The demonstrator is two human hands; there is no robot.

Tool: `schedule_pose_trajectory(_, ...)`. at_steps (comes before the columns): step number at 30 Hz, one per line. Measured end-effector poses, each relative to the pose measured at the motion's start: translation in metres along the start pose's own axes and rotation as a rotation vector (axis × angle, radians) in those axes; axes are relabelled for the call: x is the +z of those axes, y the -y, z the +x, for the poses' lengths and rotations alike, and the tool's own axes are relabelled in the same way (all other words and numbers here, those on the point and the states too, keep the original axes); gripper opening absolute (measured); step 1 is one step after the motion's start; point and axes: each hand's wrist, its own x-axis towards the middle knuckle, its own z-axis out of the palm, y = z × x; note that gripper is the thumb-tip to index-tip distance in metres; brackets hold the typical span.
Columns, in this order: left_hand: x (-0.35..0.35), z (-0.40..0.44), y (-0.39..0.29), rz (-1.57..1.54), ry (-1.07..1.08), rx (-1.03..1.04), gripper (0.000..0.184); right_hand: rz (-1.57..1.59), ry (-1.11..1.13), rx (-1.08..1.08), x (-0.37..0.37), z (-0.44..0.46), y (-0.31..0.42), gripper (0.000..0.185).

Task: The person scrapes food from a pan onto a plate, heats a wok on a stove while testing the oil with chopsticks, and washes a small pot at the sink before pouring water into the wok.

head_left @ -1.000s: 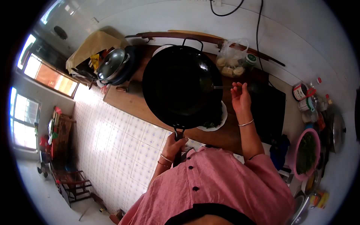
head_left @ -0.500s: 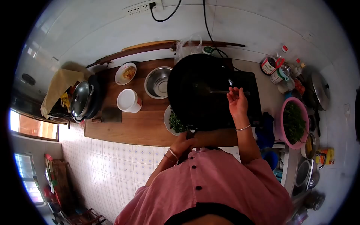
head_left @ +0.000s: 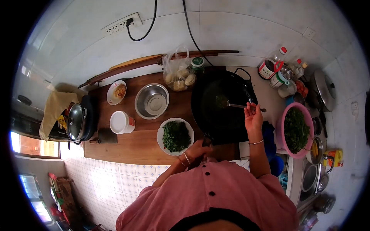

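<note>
My left hand [head_left: 197,149] is closed around the handle [head_left: 207,141] of a large black wok [head_left: 210,123]. My right hand [head_left: 253,117], palm turned up, has its fingers curled on the long metal handle [head_left: 237,105] of a cooking utensil. That utensil reaches into the wok; its head is too dark to make out. Just left of the wok, a white plate [head_left: 159,139] carries chopped green leaves [head_left: 176,135]. Behind the wok stand a green-lidded jar [head_left: 197,63] and a clear plastic bag [head_left: 175,63] with pale round pieces inside.
A steel bowl [head_left: 143,113], a white lidded tub [head_left: 120,122], a bowl of yellowish food [head_left: 119,91] and a cleaver [head_left: 108,136] occupy the wooden counter [head_left: 142,148]. To the right are a pink basin [head_left: 282,142] of greens and several bottles [head_left: 268,68]. A lidded pot [head_left: 76,117] stands far left.
The wok has gone down and to the right, off the plate and the bag it was covering. Both hands moved with it, keeping their grips. The view has shifted too.
</note>
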Motion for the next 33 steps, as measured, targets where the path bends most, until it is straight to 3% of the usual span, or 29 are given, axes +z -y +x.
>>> schedule_pose_trajectory(15, 0.002, 0.083, -0.001, -0.085, 0.149, 0.097, 0.015, 0.033, 0.009, 0.049, 0.005, 0.021, -0.008, 0.033)
schedule_pose_trajectory(17, 0.014, 0.087, -0.001, 0.065, -0.101, 0.088, 0.026, 0.024, -0.006, 0.045, 0.002, 0.016, -0.012, 0.033)
schedule_pose_trajectory(18, 0.019, 0.083, -0.002, 0.067, -0.095, 0.088, 0.026, 0.051, 0.011, 0.046, 0.003, 0.013, -0.013, 0.033)
schedule_pose_trajectory(20, 0.025, 0.075, -0.003, 0.714, -0.431, 0.306, 0.036, 0.078, 0.028, 0.035, 0.005, 0.007, -0.015, 0.033)
schedule_pose_trajectory(21, 0.028, 0.07, -0.006, 0.714, -0.424, 0.313, 0.036, 0.082, 0.025, 0.024, 0.006, 0.003, -0.017, 0.033)
schedule_pose_trajectory(23, 0.03, 0.058, -0.009, 0.759, -0.683, 0.806, 0.039, 0.088, 0.019, 0.009, 0.01, -0.006, -0.022, 0.033)
schedule_pose_trajectory(24, 0.029, 0.053, -0.012, 0.755, -0.678, 0.806, 0.039, 0.086, 0.017, -0.003, 0.012, -0.012, -0.025, 0.033)
schedule_pose_trajectory(27, 0.025, 0.047, -0.028, 0.66, -0.614, 0.885, 0.039, 0.089, 0.037, -0.026, 0.023, -0.037, -0.034, 0.033)
schedule_pose_trajectory(29, 0.026, 0.044, -0.034, -0.043, -0.236, 0.487, 0.033, 0.091, 0.063, -0.013, 0.034, -0.058, -0.047, 0.032)
schedule_pose_trajectory(33, 0.023, 0.019, -0.045, -0.411, -0.115, 0.394, 0.029, 0.051, 0.154, 0.007, 0.049, -0.103, -0.08, 0.033)
